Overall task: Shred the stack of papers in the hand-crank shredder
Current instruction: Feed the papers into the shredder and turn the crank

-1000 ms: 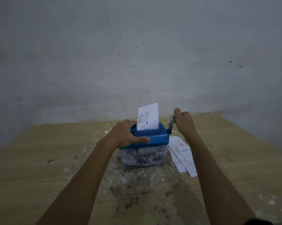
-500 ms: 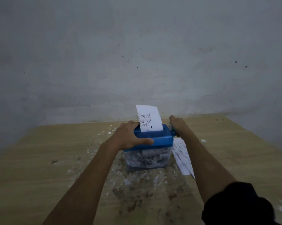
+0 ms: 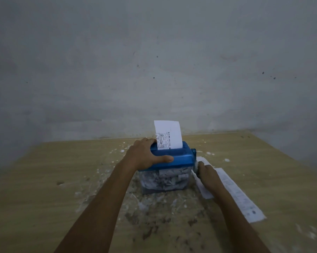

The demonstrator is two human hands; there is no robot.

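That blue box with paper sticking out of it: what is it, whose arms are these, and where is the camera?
There is no robot here. The arms belong to a person, and the single camera sits on their head, looking forward and down at a wooden table against a grey wall.

The blue box is a hand-crank shredder. A printed sheet stands upright in its top slot, and the clear bin beneath holds cut scraps.

The left hand grips the blue lid to steady it. The right hand is curled round the crank handle, low at the shredder's right side.

More paper strips lie on the table to the right, waiting. Scraps and dust are scattered around.
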